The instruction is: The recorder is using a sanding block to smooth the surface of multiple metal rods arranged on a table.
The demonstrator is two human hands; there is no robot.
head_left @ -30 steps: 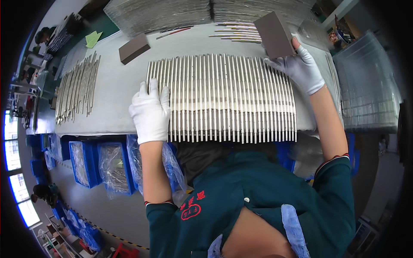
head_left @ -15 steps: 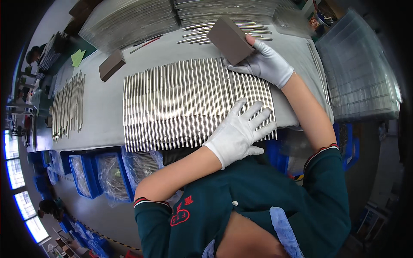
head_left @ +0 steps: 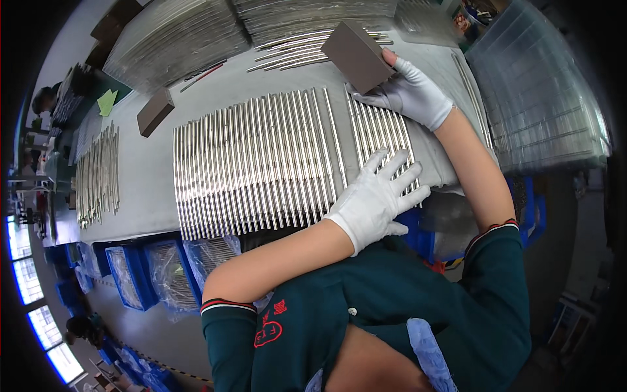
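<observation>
A row of slim silvery metal rods (head_left: 251, 166) lies side by side on the table. To its right lies a smaller group of the same rods (head_left: 382, 130), with a gap and a loose rod (head_left: 335, 137) between the two. My left hand (head_left: 379, 199), in a white glove, rests with spread fingers on the near ends of the smaller group. My gloved right hand (head_left: 415, 95) grips a brown rectangular block (head_left: 357, 57), tilted above the far ends of those rods. The right thumb's tip is bare and presses against the block's side.
A second brown block (head_left: 155, 112) lies left of the row. More rods lie at the far left (head_left: 98, 173) and at the back (head_left: 294, 53). Clear plastic trays (head_left: 542, 98) stand at the right, with wrapped stacks (head_left: 173, 42) behind. Blue crates (head_left: 130, 277) sit below the table edge.
Both hands have moved slightly right. The right-hand group of rods has come apart from the main row, leaving a gap with a loose rod. The right hand still grips the block.
</observation>
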